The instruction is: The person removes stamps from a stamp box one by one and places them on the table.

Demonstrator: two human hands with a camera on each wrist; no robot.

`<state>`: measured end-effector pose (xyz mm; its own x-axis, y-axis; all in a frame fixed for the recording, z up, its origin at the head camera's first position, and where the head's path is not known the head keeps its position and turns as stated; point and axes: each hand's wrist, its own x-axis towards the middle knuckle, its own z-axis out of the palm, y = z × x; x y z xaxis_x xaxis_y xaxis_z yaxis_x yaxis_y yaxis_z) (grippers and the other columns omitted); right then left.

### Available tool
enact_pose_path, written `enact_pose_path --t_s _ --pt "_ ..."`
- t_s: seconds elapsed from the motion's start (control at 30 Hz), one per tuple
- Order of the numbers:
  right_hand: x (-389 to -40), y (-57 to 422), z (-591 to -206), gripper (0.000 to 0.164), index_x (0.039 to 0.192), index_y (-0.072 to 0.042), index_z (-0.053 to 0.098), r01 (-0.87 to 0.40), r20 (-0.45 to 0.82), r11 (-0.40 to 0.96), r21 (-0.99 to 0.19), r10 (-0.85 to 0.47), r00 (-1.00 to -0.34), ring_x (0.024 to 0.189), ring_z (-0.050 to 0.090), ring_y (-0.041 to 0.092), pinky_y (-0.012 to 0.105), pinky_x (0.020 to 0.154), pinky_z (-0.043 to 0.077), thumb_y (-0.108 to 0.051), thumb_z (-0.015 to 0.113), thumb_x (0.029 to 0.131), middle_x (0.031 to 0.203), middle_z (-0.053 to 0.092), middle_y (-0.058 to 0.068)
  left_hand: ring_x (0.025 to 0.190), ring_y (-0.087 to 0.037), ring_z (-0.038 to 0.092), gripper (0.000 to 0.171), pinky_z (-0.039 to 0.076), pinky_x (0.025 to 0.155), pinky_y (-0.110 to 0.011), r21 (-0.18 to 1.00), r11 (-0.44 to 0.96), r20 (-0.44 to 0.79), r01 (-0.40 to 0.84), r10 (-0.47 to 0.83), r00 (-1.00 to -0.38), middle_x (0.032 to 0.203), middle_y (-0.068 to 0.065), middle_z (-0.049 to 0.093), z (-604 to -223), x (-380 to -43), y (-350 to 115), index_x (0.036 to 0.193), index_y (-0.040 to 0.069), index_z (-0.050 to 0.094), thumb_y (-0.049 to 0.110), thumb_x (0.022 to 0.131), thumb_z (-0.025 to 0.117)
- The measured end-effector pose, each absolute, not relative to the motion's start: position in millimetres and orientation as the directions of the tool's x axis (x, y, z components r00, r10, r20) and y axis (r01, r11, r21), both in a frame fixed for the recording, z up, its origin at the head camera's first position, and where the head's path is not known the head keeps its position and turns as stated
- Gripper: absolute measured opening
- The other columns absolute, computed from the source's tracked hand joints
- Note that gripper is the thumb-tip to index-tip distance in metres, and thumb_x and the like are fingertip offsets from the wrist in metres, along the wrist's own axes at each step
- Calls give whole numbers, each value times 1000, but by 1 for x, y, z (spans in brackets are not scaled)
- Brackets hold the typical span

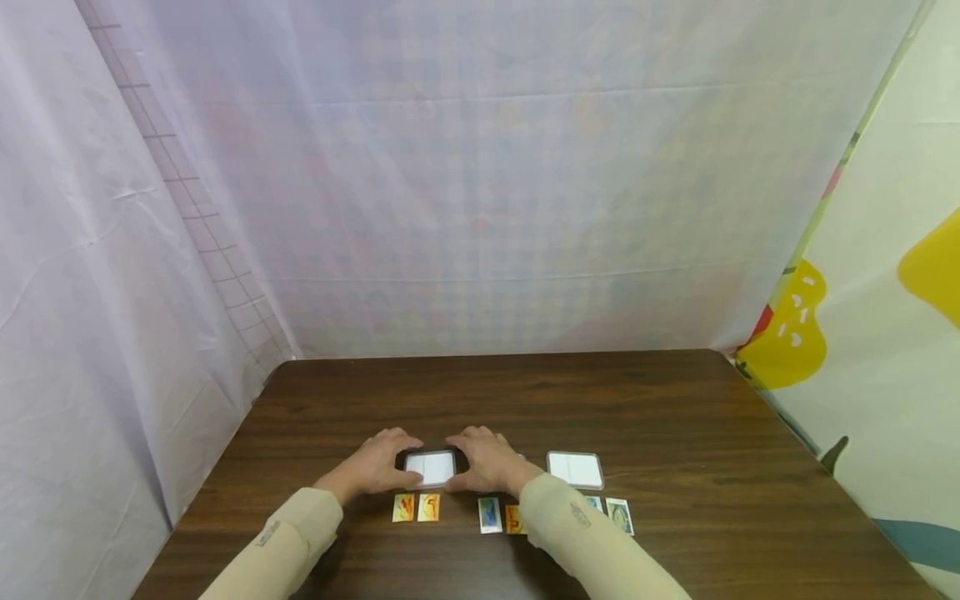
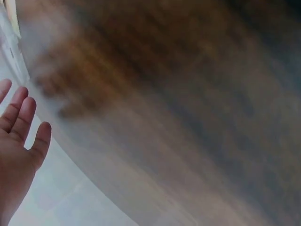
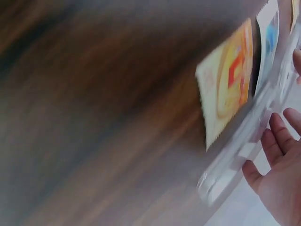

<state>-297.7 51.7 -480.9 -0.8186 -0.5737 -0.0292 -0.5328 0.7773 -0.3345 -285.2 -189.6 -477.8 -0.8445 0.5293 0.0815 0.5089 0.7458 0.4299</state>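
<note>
In the head view a flat clear case (image 1: 430, 469) with a white insert lies on the table. My left hand (image 1: 375, 463) is at its left side, finger and thumb spread apart near its corners. Across from it, my right hand (image 1: 482, 461) is spread the same way at the right side. The left wrist view shows the left hand (image 2: 19, 141) with extended fingers and nothing in it. Relaxed fingers of the right hand (image 3: 277, 165) appear beside a clear plastic edge (image 3: 230, 160) in the right wrist view. Two orange stamps (image 1: 403, 508) lie just in front of the case.
A second clear case (image 1: 575, 470) with a white insert lies to the right. A blue-green stamp (image 1: 490, 515), an orange stamp (image 1: 514, 519) and a green stamp (image 1: 619, 516) lie nearer me, partly beside the right sleeve (image 1: 570, 521). Curtains (image 1: 480, 208) hang behind the brown table (image 1: 637, 392).
</note>
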Motion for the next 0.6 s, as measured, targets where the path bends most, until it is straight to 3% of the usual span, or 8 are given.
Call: enact_pose_path --t_s 0.3,0.6 --pt "-312 104 -463 64 139 -6 54 -498 79 788 -363 -506 -859 126 46 36 60 103 33 -40 72 88 136 53 16 121 -42 50 49 35 98 -62 302 888 214 348 293 -932 129 -22 55 -469 -291 -209 129 0 60 33 94 68" --pt "-320 189 -459 64 139 -2 54 -394 182 890 -231 -358 -916 126 45 43 64 100 33 -41 68 91 137 50 23 139 -53 24 71 13 107 -72 245 950 172 196 156 -973 151 -34 29 -466 -288 -248 144 -3 44 42 94 64"
